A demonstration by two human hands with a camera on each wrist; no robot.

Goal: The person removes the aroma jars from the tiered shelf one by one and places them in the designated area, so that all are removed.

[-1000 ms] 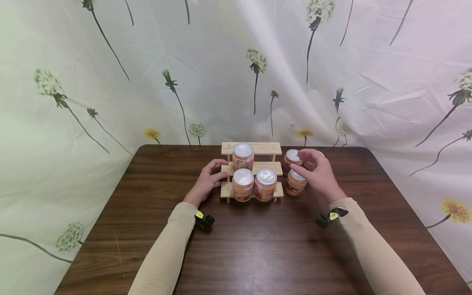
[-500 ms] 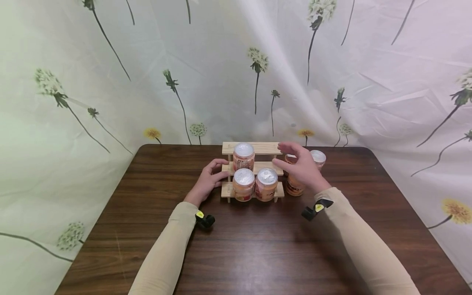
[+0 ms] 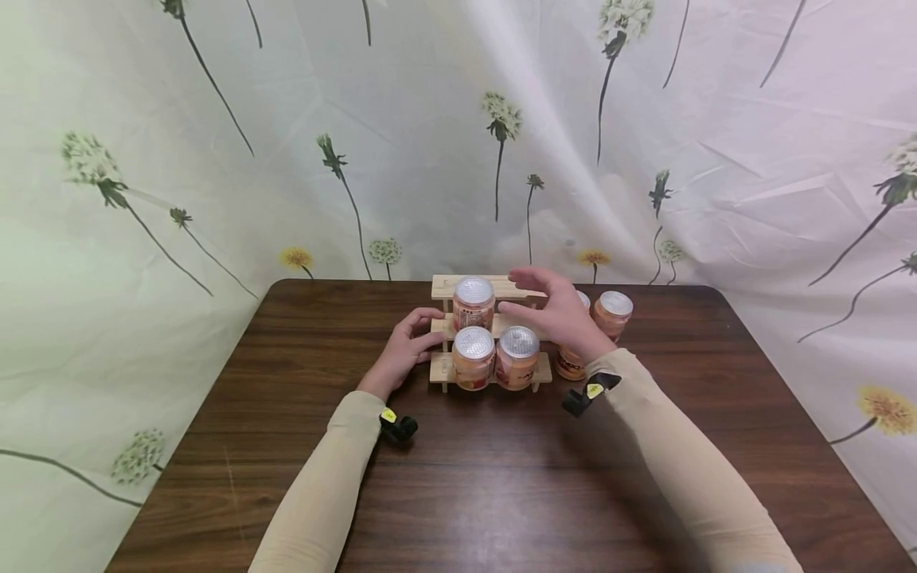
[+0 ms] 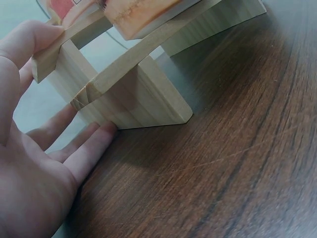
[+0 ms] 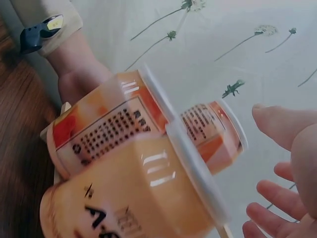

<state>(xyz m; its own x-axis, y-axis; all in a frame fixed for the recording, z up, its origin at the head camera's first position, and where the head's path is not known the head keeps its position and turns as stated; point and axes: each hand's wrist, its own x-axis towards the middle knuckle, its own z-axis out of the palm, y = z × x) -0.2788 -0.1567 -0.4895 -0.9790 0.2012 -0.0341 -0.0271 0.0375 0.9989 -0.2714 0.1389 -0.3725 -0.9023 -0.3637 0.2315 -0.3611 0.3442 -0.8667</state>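
Note:
A small three-step wooden display rack [image 3: 440, 368] stands on the table. Two jars with clear ridged lids, a left jar [image 3: 473, 370] and a right jar [image 3: 517, 370], sit on its lowest step. Another jar [image 3: 474, 306] is on the middle step, at the left. My left hand [image 3: 396, 358] holds the rack's left end, thumb and fingers about a step's end [image 4: 47, 69] in the left wrist view. My right hand [image 3: 559, 314] hovers over the rack's right side, fingers spread and thumb apart, with nothing in it [image 5: 292, 183].
Right of the rack stand more jars: a back right jar [image 3: 612, 314], a front jar [image 3: 569, 364] and one largely hidden behind my right hand. A flower-printed cloth [image 3: 430, 159] hangs behind the brown wooden table [image 3: 458, 477].
My right hand has moved left, from over the loose jars to over the rack's right side, carrying nothing. My left hand stays at the rack's left end.

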